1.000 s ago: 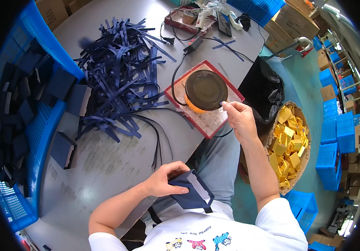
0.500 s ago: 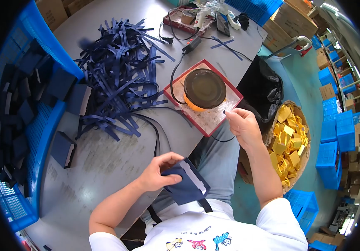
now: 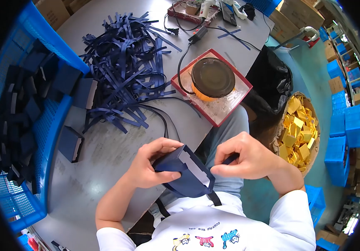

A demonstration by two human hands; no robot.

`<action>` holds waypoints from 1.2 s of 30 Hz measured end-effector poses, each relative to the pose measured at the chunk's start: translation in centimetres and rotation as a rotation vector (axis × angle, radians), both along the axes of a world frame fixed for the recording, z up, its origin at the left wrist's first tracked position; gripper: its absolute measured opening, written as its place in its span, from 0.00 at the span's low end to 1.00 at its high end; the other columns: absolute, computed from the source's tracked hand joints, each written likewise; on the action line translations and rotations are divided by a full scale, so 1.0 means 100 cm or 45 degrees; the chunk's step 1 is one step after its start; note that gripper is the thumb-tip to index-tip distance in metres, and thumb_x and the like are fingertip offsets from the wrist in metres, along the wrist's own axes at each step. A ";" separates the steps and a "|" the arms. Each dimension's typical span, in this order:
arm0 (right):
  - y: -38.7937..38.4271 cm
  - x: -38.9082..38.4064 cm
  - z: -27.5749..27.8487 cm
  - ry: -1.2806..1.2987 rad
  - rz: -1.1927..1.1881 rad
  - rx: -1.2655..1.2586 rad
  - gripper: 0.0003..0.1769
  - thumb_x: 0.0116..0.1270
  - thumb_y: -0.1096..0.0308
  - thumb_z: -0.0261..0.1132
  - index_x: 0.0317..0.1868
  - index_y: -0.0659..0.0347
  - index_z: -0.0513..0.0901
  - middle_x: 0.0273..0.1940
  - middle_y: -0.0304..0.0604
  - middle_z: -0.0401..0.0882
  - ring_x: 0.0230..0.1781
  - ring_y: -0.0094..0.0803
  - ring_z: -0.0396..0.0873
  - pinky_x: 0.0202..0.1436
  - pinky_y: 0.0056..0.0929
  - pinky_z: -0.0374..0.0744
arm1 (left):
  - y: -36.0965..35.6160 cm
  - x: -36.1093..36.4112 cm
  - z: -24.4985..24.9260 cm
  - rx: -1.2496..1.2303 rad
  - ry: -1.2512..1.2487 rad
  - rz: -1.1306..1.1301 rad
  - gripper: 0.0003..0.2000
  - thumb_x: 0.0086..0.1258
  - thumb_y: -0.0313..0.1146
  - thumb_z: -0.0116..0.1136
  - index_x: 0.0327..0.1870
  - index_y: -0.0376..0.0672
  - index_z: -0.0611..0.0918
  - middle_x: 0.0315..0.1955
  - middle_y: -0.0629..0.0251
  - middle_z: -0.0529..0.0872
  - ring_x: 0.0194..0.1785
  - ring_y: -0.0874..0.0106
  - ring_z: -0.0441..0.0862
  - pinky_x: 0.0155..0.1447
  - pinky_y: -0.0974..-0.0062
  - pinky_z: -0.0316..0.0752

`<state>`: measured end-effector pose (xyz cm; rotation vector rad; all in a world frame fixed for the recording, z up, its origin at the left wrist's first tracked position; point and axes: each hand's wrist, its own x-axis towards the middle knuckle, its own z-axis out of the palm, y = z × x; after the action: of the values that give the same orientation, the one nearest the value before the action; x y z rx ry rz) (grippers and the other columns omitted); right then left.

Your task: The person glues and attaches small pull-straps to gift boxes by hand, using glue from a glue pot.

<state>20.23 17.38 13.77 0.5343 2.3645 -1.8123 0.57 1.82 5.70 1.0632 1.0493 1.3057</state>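
Observation:
My left hand [image 3: 152, 164] grips a small navy box [image 3: 186, 175], tilted over my lap, its white inner side facing right. Close by the box's right edge, my right hand [image 3: 246, 158] is closed in a pinch on a short navy ribbon [image 3: 231, 158]; most of the ribbon is hidden by the fingers. Beyond the hands, a round dark-topped pot [image 3: 213, 77] with an orange lower body stands in a red tray [image 3: 235, 97] smeared with whitish residue. A large heap of navy ribbon strips [image 3: 125, 67] covers the table to its left.
At the left, a blue crate [image 3: 42, 154] holds many navy boxes; another navy box [image 3: 70, 143] lies beside it on the grey table [image 3: 100, 175]. A black bag [image 3: 272, 79] hangs at the table's right edge, near a carton of yellow pieces [image 3: 299, 134]. A power cord [image 3: 183, 62] runs to the pot.
My right hand has come from the pot's edge down to the box, bringing the ribbon. My left hand still holds the box, now raised slightly. The view has shifted a little.

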 end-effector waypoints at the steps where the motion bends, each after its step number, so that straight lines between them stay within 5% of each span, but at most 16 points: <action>1: -0.002 -0.001 -0.001 0.000 -0.002 -0.002 0.09 0.54 0.69 0.65 0.24 0.68 0.79 0.20 0.41 0.78 0.18 0.23 0.73 0.24 0.19 0.71 | -0.001 0.000 0.002 -0.002 0.000 -0.002 0.26 0.48 0.25 0.68 0.51 0.34 0.74 0.40 0.59 0.83 0.45 0.74 0.81 0.53 0.79 0.72; 20: -0.013 -0.006 -0.007 0.013 0.142 0.434 0.07 0.50 0.71 0.66 0.22 0.66 0.79 0.21 0.42 0.78 0.18 0.31 0.77 0.21 0.25 0.73 | -0.002 0.005 0.011 0.137 0.187 0.071 0.28 0.42 0.22 0.70 0.50 0.31 0.76 0.38 0.59 0.82 0.42 0.73 0.82 0.51 0.78 0.74; 22: -0.015 -0.010 -0.003 -0.109 0.131 0.504 0.07 0.49 0.70 0.63 0.22 0.67 0.79 0.23 0.48 0.80 0.24 0.41 0.80 0.30 0.33 0.77 | -0.002 0.006 0.009 0.149 0.196 0.079 0.27 0.42 0.22 0.70 0.49 0.31 0.76 0.37 0.59 0.83 0.42 0.73 0.82 0.50 0.78 0.74; 25: -0.014 -0.010 -0.007 -0.248 0.118 0.571 0.07 0.49 0.69 0.65 0.27 0.64 0.80 0.28 0.45 0.81 0.30 0.39 0.80 0.36 0.33 0.76 | -0.001 0.007 0.001 0.111 0.152 0.137 0.26 0.44 0.22 0.69 0.49 0.33 0.75 0.37 0.58 0.83 0.41 0.73 0.82 0.50 0.78 0.75; 28: 0.004 0.000 -0.018 0.327 -0.002 0.752 0.15 0.48 0.66 0.73 0.35 0.61 0.79 0.37 0.40 0.79 0.42 0.35 0.76 0.46 0.30 0.72 | 0.000 0.004 -0.002 -0.022 0.026 0.156 0.26 0.49 0.24 0.67 0.51 0.36 0.73 0.38 0.58 0.83 0.41 0.74 0.82 0.49 0.79 0.74; 30: 0.012 0.017 -0.027 0.532 -0.423 0.207 0.12 0.55 0.67 0.68 0.36 0.64 0.79 0.35 0.41 0.75 0.38 0.26 0.72 0.42 0.23 0.70 | 0.002 0.002 -0.005 0.012 0.043 0.188 0.25 0.50 0.24 0.67 0.52 0.36 0.73 0.38 0.59 0.83 0.41 0.75 0.81 0.49 0.79 0.74; 31: 0.012 0.025 -0.028 0.547 -0.573 0.177 0.04 0.57 0.73 0.64 0.31 0.65 0.81 0.30 0.39 0.78 0.31 0.24 0.74 0.36 0.21 0.71 | 0.000 0.002 -0.006 0.038 0.056 0.214 0.25 0.50 0.25 0.67 0.52 0.36 0.72 0.38 0.59 0.83 0.41 0.75 0.81 0.48 0.79 0.74; 34: 0.000 0.036 -0.051 0.230 -0.593 -0.273 0.12 0.65 0.69 0.59 0.26 0.66 0.83 0.22 0.34 0.76 0.23 0.17 0.70 0.28 0.19 0.67 | 0.002 0.003 -0.006 0.019 0.037 0.211 0.25 0.51 0.25 0.66 0.52 0.36 0.73 0.38 0.59 0.83 0.41 0.75 0.81 0.49 0.80 0.74; 36: -0.015 0.031 -0.075 0.057 -0.598 -0.627 0.11 0.66 0.66 0.60 0.32 0.66 0.84 0.22 0.32 0.76 0.22 0.15 0.66 0.26 0.17 0.63 | 0.003 0.005 -0.008 0.006 0.056 0.195 0.25 0.51 0.25 0.66 0.52 0.36 0.73 0.37 0.60 0.83 0.41 0.76 0.81 0.49 0.80 0.74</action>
<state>23.34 15.86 6.29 1.0403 1.7992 -2.5085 1.09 2.11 4.93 1.0352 1.1799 1.4130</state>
